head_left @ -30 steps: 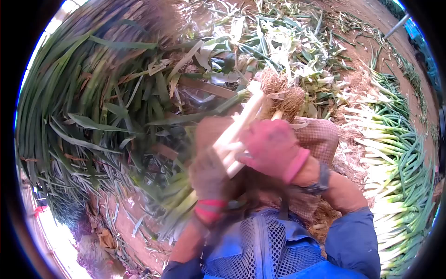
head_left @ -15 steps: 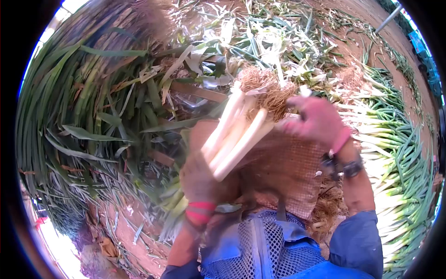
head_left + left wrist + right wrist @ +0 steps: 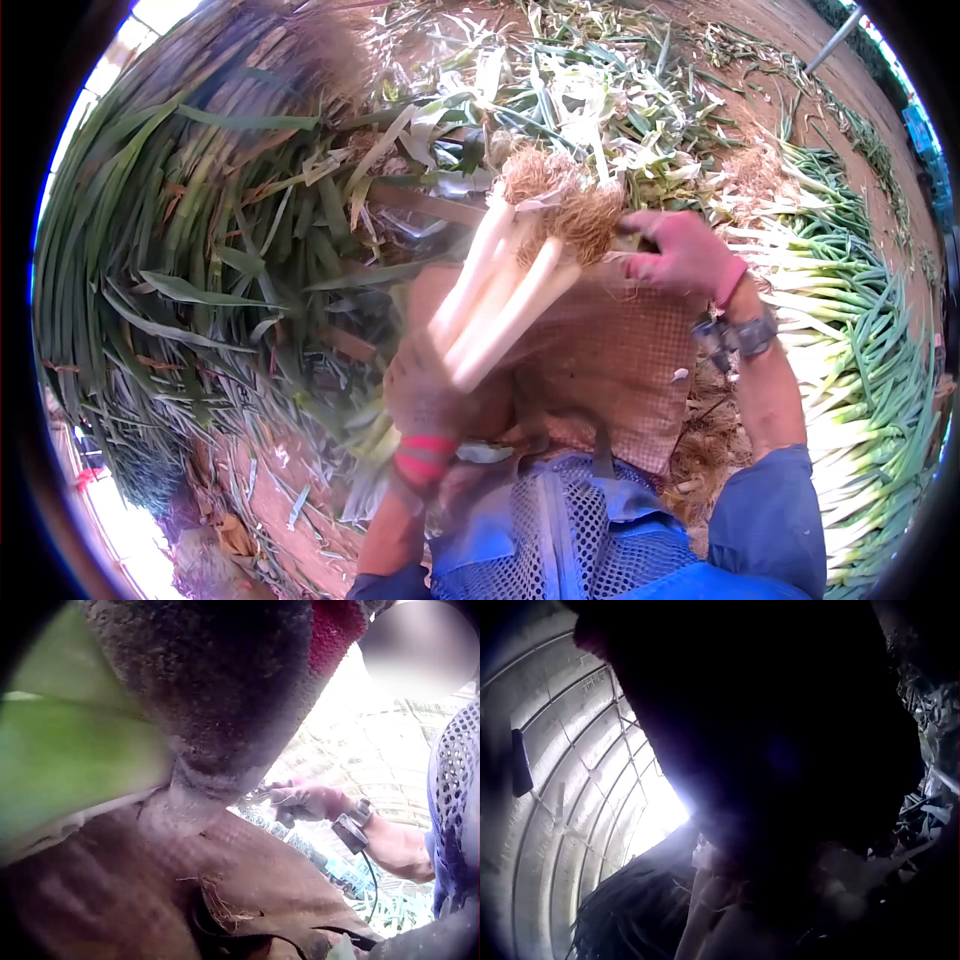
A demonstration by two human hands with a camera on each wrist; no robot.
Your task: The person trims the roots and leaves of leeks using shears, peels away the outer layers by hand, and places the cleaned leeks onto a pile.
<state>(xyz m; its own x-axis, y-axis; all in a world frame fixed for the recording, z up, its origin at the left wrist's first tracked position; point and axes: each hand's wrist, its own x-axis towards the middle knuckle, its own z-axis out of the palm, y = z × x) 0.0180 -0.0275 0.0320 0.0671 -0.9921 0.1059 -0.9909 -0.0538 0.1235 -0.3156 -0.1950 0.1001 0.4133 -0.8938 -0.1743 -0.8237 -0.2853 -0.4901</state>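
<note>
In the head view my gloved left hand [image 3: 425, 385] grips several thick green onions [image 3: 495, 290] around their lower white shafts. Their bushy brown roots [image 3: 585, 222] point up and away from me. The pink-gloved right hand [image 3: 688, 258] is just right of the roots, thumb and fingers apart. The left wrist view has the dark left glove [image 3: 217, 682] large in front of green leaves [image 3: 82, 750], with the right hand [image 3: 311, 802] farther back, its fingers loosely bent. In the right wrist view the glove is a dark mass, and pale shafts [image 3: 697, 907] show below it.
A brown checked cloth [image 3: 620, 350] covers my lap. A large heap of leafy onions [image 3: 170, 250] lies on the left, leaf scraps [image 3: 590, 90] are strewn ahead, and a row of pale-stemmed green onions [image 3: 840, 330] runs along the right.
The right hand has moved off the shafts, rightward and up to beside the roots. The left hand keeps its grip, with the bunch shifted slightly left.
</note>
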